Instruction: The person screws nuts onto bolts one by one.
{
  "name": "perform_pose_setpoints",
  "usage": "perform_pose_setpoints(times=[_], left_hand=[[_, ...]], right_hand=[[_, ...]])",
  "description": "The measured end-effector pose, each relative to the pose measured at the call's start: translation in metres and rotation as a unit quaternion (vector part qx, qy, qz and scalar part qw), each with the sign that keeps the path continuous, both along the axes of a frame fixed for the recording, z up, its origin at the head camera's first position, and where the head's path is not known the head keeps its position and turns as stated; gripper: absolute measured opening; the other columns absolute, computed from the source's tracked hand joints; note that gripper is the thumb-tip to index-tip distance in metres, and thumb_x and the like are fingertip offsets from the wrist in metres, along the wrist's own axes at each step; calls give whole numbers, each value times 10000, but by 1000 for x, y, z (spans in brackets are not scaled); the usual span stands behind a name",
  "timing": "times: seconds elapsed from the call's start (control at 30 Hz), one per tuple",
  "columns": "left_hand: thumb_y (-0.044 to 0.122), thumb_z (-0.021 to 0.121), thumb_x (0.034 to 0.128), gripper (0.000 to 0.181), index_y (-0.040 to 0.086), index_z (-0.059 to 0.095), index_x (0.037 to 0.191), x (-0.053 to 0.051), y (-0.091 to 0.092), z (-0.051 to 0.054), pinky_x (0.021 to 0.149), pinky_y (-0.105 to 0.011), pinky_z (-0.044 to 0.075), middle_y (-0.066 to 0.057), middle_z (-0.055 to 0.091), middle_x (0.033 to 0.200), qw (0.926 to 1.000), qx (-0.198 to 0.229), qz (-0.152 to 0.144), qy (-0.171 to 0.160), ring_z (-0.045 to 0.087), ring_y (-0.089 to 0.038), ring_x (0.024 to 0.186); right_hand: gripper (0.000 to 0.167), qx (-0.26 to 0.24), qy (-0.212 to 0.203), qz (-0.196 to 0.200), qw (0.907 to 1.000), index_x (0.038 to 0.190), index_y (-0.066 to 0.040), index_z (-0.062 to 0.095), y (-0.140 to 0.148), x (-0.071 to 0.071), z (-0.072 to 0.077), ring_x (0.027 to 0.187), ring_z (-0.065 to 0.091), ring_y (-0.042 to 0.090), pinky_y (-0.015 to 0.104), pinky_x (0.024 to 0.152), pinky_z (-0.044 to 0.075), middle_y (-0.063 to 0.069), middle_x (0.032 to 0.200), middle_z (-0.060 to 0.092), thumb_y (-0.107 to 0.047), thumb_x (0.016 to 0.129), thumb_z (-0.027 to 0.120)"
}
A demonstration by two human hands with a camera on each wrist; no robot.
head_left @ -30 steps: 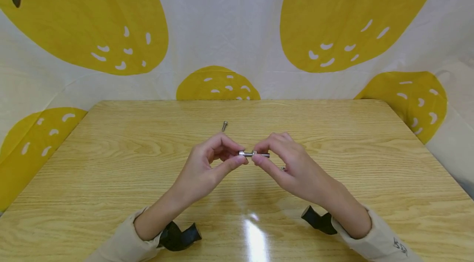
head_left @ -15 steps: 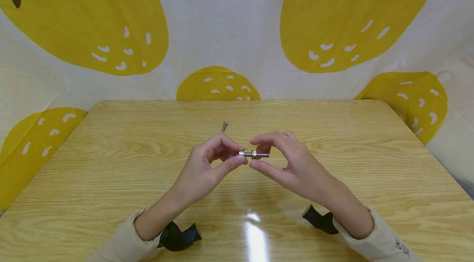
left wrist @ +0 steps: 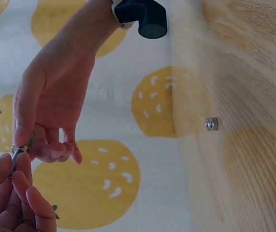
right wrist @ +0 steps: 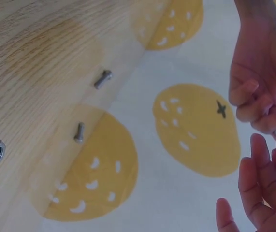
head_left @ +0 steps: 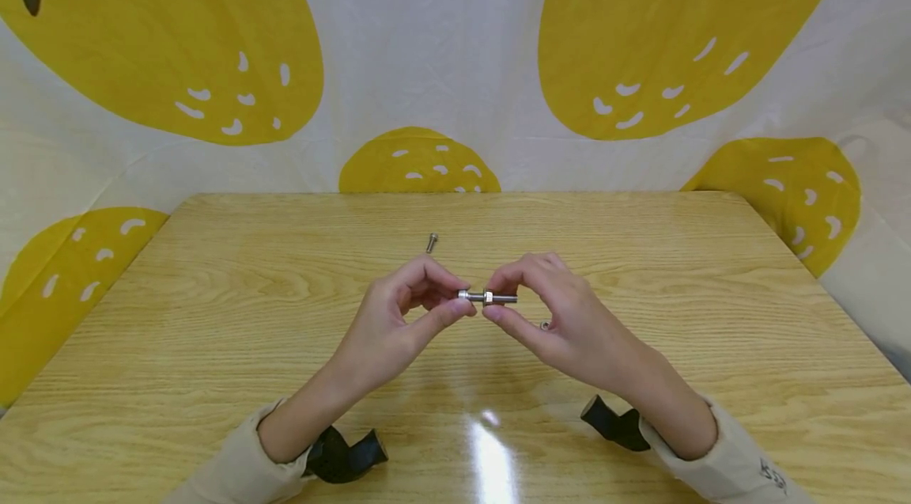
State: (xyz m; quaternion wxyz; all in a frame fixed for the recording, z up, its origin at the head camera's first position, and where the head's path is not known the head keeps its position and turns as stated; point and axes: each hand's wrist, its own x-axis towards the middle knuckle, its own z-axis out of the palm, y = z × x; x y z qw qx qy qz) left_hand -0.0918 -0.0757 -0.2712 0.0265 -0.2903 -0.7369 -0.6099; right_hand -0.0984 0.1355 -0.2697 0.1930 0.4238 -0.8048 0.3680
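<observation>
While left hand (head_left: 398, 318) pinches bolt (head_left: 506, 299) at head end, right hand (head_left: 565, 314) pinches nut (head_left: 488, 297) midway; likely threading step, next turn needs bolt steady.

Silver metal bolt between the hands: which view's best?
Head. It shows the silver metal bolt side-on near mid-frame, with the silver hex nut around its shank and bare length either side. Left wrist: small, at far left, partly covered. Right wrist: near the right edge, partly covered.
</observation>
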Motion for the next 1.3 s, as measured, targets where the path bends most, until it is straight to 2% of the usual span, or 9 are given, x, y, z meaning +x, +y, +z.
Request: perform_pose_setpoints(times=[0.23,0.43,0.6,0.73,0.97,1.3], left_hand=[[73,654,860,135,20,592,967,0,0,-1,738,-293,542,-102,671,873,9999,52,-57,112,625,-142,757],[65,655,857,134,19,592,966,0,0,-1,732,-295,542,-108,683,873,9999,65,-107,109,624,-120,755],[58,655,857,134,15,592,968,0,0,0,739,-293,539,-96,672,875,10000,-4,-48,77,619,-123,754],[62,651,861,134,19,591,972,0,0,0,743,-290,537,-89,669,877,10000,-63,-4,42,619,-123,758],[69,654,859,134,28,592,970,0,0,0,734,-288,537,-92,667,870,10000,-37,-28,40,618,-122,756],[74,654,861,132,24,593,966,0,0,-1,734,-291,538,-97,667,870,9999,28,-66,83,620,-150,757]], right_hand=[[86,158,-204,-49,9997,977,-145,598,-1,1,-1,900,493,104,285,781,413,-79,926,607,-205,951,543],[146,343,-447,-158,9983,933,-176,600,-1,2,-2,875,474,81,286,778,386,-103,872,592,-232,981,474],[129,399,-652,-273,9967,1026,-158,591,0,3,1,925,470,74,284,800,391,-96,970,595,-239,927,581],[253,251,-490,-125,9984,1084,-117,567,0,3,3,958,480,83,274,827,403,-45,1033,606,-191,865,671],[150,24,35,78,10000,1033,-114,576,-1,0,0,912,486,118,276,805,410,-45,972,601,-200,914,605],[103,90,-83,-13,9999,995,-140,600,-2,0,-2,899,492,107,288,785,415,-69,938,607,-214,951,545]])
